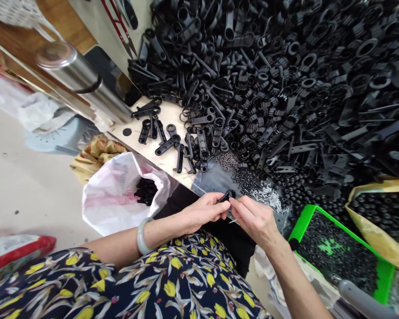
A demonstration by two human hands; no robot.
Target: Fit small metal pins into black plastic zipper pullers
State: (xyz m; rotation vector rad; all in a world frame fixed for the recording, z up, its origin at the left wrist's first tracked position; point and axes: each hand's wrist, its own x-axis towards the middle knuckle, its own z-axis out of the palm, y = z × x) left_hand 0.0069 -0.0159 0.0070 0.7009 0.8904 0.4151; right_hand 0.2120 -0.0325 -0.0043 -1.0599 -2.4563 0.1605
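Near the table's front edge, my left hand (pixel 208 208) is closed around a small black plastic handle-shaped part (pixel 226 195) with a rounded end. My right hand (pixel 254 217) pinches at that rounded end, its fingertips almost meeting those of the left. A thin, light-coloured sliver (pixel 233 220) pokes out below the right fingers; what the pinch holds is otherwise hidden. Just beyond the hands are small silver pins (pixel 269 197), tiny black pieces (pixel 248 178) and small brownish pieces (pixel 225 160), heaped on a clear plastic sheet (pixel 208 177).
A huge pile of black plastic parts (pixel 252 88) covers the table. Several handle-shaped parts (pixel 168 144) lie at left, near a steel flask (pixel 86 82), a tablet (pixel 111 73) and red scissors (pixel 118 26). A white bag (pixel 103 195) stands below; a green tray (pixel 301 221) sits right.
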